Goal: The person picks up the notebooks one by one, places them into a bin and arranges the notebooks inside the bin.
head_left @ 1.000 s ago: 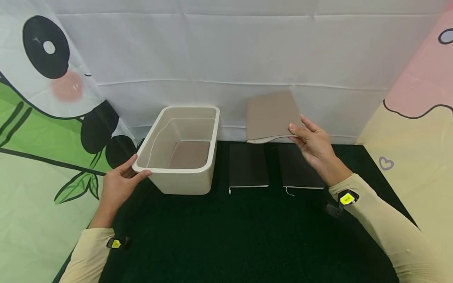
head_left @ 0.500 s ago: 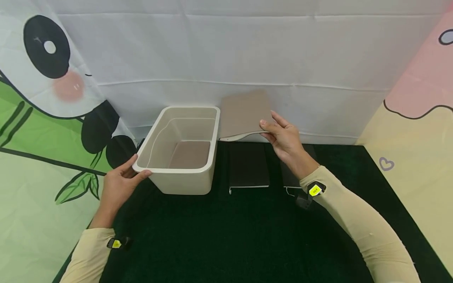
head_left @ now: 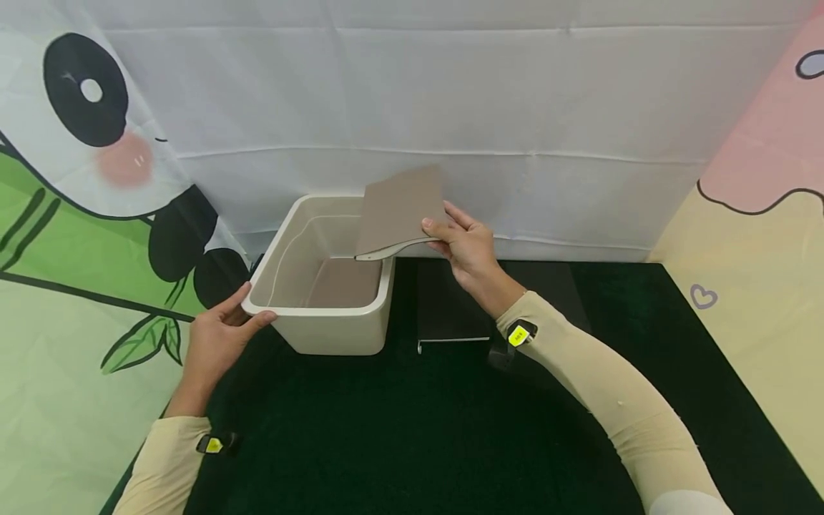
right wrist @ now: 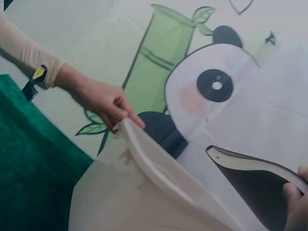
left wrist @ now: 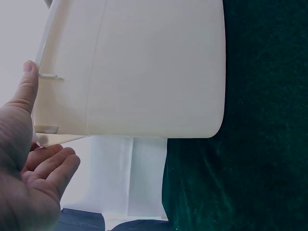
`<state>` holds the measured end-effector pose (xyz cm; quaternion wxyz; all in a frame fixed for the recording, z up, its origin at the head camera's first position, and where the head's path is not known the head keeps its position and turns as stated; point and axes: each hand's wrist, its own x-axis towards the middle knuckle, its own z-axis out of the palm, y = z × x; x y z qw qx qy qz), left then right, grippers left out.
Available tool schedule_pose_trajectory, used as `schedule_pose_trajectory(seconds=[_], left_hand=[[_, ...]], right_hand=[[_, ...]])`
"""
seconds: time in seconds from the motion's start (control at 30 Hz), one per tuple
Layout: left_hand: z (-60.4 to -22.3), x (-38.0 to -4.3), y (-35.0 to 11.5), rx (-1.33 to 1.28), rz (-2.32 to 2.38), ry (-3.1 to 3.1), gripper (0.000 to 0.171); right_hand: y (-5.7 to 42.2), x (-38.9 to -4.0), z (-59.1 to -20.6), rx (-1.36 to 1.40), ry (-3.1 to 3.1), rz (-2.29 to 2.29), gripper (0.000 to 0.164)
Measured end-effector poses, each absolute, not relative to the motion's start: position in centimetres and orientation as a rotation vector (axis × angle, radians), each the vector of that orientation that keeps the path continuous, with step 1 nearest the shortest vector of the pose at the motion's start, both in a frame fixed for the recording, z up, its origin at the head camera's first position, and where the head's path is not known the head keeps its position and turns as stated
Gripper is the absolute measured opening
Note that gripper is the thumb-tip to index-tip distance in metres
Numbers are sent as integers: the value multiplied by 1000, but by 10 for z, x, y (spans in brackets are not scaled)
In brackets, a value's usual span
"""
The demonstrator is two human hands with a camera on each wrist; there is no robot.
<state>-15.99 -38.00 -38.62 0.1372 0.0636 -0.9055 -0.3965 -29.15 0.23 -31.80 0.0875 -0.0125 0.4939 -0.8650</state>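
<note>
My right hand (head_left: 473, 250) pinches a taupe soft-cover notebook (head_left: 402, 207) by its right edge, thumb on top and fingers beneath. The notebook bends slightly and overlaps the right rim of a cream plastic bin (head_left: 335, 330) in the head view. In the right wrist view the notebook (right wrist: 250, 180) shows its pale page edges above the bin's rim. My left hand (head_left: 222, 343) holds the bin's front left corner, thumb along the front rim; in the left wrist view its thumb lies on the bin wall (left wrist: 154, 72). A flat taupe surface (head_left: 344, 282) shows at the bin's bottom.
A black notebook (head_left: 450, 307) with a ribbon lies on the dark green cloth (head_left: 386, 429) right of the bin. Another black notebook (head_left: 547, 282) is mostly hidden under my right forearm. A white backdrop (head_left: 450, 93) hangs close behind, with printed cartoon cloths at both sides.
My right hand has carried the taupe notebook leftward, from above the black notebooks to over the bin's right rim. The left hand has stayed on the bin's corner.
</note>
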Motion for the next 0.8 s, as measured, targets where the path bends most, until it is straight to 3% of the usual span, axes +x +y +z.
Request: schedule_pose_trajectory(seconds=[0.8], left_hand=[[-387,-160,-383,170,-1144,-2609,79]], right_hand=[[-86,-291,-322,21,1607,-2480,62]])
